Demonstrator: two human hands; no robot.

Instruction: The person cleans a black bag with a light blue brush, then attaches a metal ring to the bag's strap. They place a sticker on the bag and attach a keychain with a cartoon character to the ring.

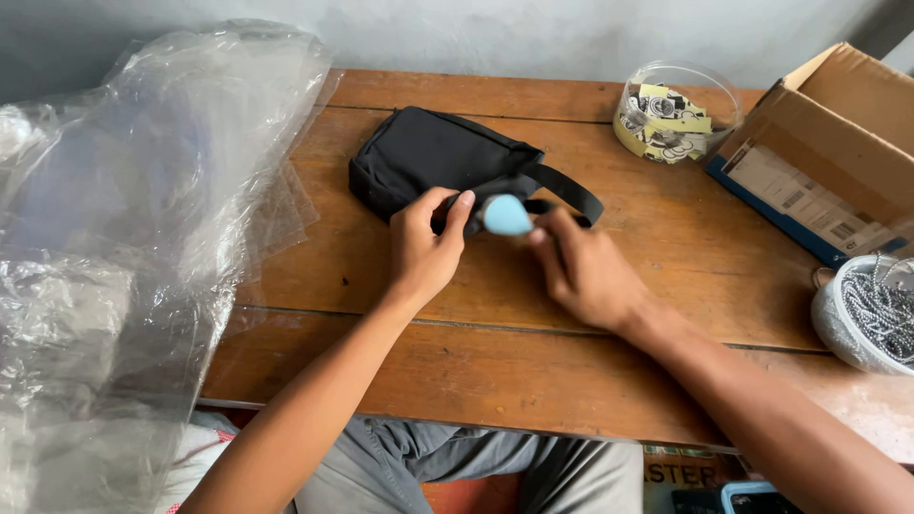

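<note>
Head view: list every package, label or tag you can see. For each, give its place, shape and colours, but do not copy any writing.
Cardboard box: right back of the table, brown, open flap, blue lower edge.
Shipping label: on the box side, white rectangle with dark print.
Clear tub: back, left of the box, round, holding yellow, black and white tags.
Blue tag: between both hands, rounded, pale blue.
Plastic bags: left, clear, crumpled.

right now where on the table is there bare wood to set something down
Bare wood runs along the near edge of the table, under the forearms, and between the black pouch and the cardboard box. It is crowded left under the plastic sheeting and right by the bowl of cord.
</note>
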